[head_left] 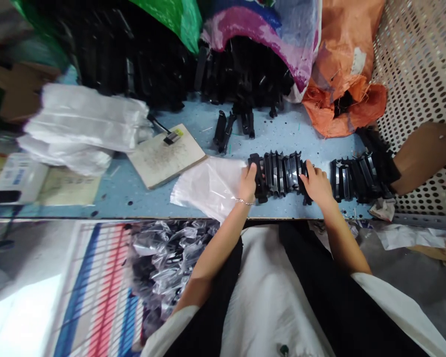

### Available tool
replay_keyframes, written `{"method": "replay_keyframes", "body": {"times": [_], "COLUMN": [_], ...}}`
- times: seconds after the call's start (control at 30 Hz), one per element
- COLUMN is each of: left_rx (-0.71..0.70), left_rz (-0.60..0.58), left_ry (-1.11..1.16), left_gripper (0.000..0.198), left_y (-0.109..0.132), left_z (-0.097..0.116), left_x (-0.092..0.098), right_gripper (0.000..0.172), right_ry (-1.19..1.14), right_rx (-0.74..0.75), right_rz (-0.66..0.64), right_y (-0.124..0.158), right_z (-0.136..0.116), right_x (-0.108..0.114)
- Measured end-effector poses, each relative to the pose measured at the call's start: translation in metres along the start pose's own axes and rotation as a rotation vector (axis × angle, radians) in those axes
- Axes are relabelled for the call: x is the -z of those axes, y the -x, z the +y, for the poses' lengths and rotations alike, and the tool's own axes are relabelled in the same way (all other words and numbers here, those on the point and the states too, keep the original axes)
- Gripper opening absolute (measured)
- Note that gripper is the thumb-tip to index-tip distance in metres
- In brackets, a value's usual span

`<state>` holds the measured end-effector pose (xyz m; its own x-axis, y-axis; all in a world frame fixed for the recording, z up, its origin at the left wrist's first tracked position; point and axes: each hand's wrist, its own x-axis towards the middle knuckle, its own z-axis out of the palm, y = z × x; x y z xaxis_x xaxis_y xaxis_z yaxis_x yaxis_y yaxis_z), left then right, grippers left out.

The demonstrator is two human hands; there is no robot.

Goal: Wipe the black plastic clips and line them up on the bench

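A row of several black plastic parts stands packed side by side on the blue table. My left hand presses on the row's left end, and my right hand is closed against its right end, so the row is gripped between them. Under and beside my left hand lies a clear plastic bag, flat on the table and hanging slightly over the front edge. A second row of black parts sits right of my right hand. Both hands' undersides are hidden.
Black parts spill from a green bag and a purple bag at the back. An orange sack stands near a perforated panel. Left are a board and stacked plastic bags. Bagged parts lie below the table edge.
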<state>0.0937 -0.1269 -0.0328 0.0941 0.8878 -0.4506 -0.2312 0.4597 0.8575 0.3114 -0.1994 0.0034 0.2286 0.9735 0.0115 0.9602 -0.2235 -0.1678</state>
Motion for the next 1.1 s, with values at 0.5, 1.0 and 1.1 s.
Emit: {"method": "replay_keyframes", "body": {"times": [0.5,1.0,1.1], "left_rx": [0.429,-0.634,-0.674], "left_rz": [-0.636,0.398,0.402], "left_ry": [-0.054,-0.756,-0.905], "left_gripper": [0.048,0.071,0.061], "left_y": [0.077,0.038,0.042], "left_z": [0.031,-0.024,-0.018], "left_x": [0.051,0.158,0.157], "right_gripper": [0.046,0.039,0.037], "right_ry": [-0.208,-1.704,-1.442], "right_rx": [1.001,-0.164,-0.065], "right_rz": [-0.249,-0.583,-0.159], "right_y": [-0.007,-0.030,-0.050], "right_z": [-0.062,-0.246,-0.215], "right_x": [0.028,-0.057,-0.050]}}
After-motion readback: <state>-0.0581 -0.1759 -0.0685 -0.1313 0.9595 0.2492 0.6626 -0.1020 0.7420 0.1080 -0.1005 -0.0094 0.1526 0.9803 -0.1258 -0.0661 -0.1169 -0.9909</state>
